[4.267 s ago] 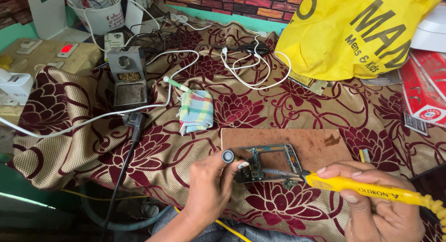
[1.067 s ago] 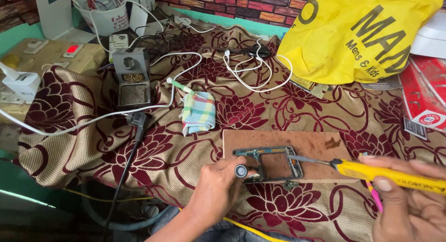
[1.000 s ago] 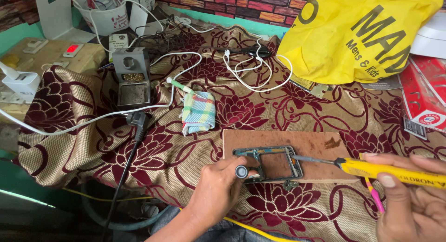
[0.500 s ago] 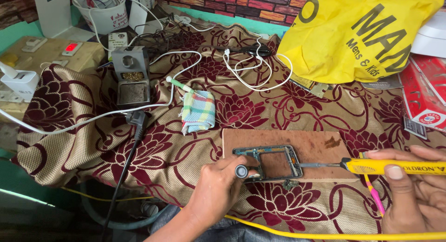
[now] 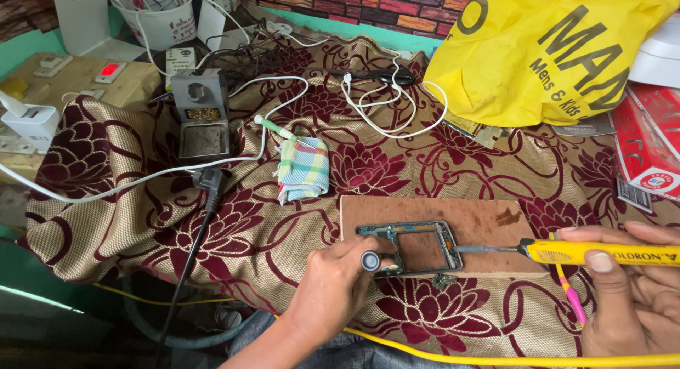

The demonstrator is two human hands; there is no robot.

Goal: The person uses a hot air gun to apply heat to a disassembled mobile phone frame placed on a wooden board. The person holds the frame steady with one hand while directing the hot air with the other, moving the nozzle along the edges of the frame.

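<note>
Metal frame (image 5: 411, 247) lies flat on the wooden board (image 5: 453, 217), long axis running 9 to 3 o'clock. The left hand (image 5: 333, 287) pinches its 9 o'clock end, 1 small round tube (image 5: 370, 260) between the fingers. The right hand (image 5: 630, 287) grips the yellow soldering iron (image 5: 567, 251), tip pointing to 9 o'clock, touching the frame's 3 o'clock edge. A slipping tip could burn the fingers.

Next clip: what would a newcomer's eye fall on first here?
Probably the big yellow bag at the top right, bright against the maroon flowered cloth. Then the work at bottom centre: the right hand aims a yellow soldering iron at a metal frame on a wooden board, steadied by the left hand.
</note>
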